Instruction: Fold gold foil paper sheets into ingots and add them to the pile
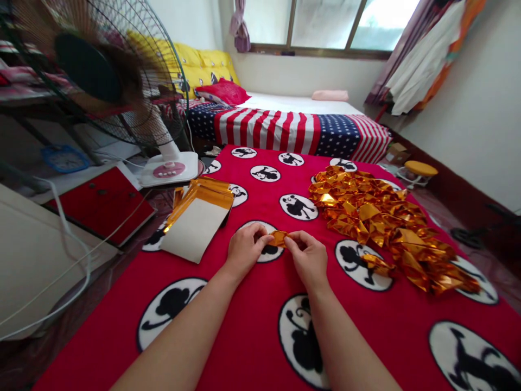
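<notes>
Between my two hands, just above the red patterned cloth (260, 304), is a small folded piece of gold foil paper (279, 239). My left hand (246, 247) pinches its left end between thumb and fingers. Its right end is pinched by my right hand (307, 258). To the left lies a stack of foil paper sheets (197, 222), the top one showing its pale side and a gold band. A large heap of folded gold foil pieces (366, 212) spreads on the right, with a single folded piece (377, 264) beside it, nearer my right hand.
A standing fan (171, 165) is at the left, its white base close to the cloth's edge. Behind the cloth stands a bed with a flag-patterned cover (272, 130). A yellow-topped stool (421, 168) sits at the far right. A white cable (87, 255) hangs at the left.
</notes>
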Action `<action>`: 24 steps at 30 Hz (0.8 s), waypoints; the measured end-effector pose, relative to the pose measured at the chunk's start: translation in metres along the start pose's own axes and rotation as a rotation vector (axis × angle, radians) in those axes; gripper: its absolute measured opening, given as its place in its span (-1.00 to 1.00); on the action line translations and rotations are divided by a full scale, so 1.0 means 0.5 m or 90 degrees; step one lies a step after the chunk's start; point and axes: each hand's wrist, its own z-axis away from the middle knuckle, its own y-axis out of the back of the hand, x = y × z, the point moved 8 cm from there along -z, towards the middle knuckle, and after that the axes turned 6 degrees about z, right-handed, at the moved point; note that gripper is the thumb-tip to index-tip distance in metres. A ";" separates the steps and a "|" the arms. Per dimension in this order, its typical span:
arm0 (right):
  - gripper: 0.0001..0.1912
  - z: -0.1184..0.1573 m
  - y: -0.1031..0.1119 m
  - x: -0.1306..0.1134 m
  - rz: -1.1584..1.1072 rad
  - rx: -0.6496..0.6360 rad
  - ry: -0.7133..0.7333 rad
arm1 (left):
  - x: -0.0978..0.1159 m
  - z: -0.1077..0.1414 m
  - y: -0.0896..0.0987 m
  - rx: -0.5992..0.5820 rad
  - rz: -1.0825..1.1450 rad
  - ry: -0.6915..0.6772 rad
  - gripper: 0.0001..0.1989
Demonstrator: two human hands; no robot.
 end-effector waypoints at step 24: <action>-0.84 0.009 -0.026 -0.020 -0.263 -0.086 -0.036 | 0.009 0.003 -0.018 -0.090 0.225 -0.018 -0.76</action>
